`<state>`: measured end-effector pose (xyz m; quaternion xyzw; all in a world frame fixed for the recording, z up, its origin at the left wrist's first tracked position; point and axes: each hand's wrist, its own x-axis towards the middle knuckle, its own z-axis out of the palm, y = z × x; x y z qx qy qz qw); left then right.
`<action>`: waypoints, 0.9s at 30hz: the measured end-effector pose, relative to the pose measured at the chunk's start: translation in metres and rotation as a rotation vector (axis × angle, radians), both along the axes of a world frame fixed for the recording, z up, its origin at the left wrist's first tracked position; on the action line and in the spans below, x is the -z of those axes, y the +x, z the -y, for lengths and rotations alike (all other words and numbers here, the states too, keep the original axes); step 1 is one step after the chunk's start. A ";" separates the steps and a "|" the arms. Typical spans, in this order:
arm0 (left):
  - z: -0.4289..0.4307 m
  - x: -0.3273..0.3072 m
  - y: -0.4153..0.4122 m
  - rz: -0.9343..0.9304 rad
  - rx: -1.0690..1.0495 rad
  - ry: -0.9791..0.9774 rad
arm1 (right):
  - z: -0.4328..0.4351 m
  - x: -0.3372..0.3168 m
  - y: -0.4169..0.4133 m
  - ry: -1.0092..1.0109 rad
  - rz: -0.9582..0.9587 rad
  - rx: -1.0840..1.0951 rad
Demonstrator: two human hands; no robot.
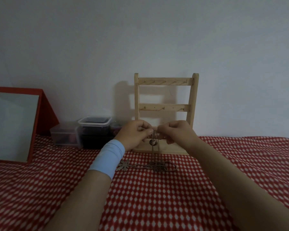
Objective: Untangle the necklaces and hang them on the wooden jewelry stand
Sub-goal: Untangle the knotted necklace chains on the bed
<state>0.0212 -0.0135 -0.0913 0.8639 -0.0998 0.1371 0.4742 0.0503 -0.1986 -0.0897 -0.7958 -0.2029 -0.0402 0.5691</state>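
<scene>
From the head view, both my hands are raised close together in front of the foot of the wooden jewelry stand (165,81), which stands upright against the pale wall (140,39). My left hand (137,132) has its fingers curled, thumb and fingertips pinching the top of the necklaces (158,166). My right hand (177,132) is curled the same way and pinches the same strands just beside the left, so the two hands nearly touch.

From that pinch thin chains hang straight down, with a small round pendant (152,142) dangling in front of the stand's base. The rest of the necklaces lies in a knotted heap on the red and white cloth (157,197), just in front of the stand. A flower-shaped pendant (123,165) lies flat at the heap's left end, beside the light blue band (107,161) on my left wrist.

To the left, by the wall, sit clear plastic boxes (94,121), stacked and side by side; what is in them I cannot make out. Further left a red-framed mirror (13,127) leans back on its prop
</scene>
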 end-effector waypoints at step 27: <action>0.010 0.008 0.001 -0.048 -0.077 0.152 | 0.004 0.006 0.004 -0.169 -0.126 -0.156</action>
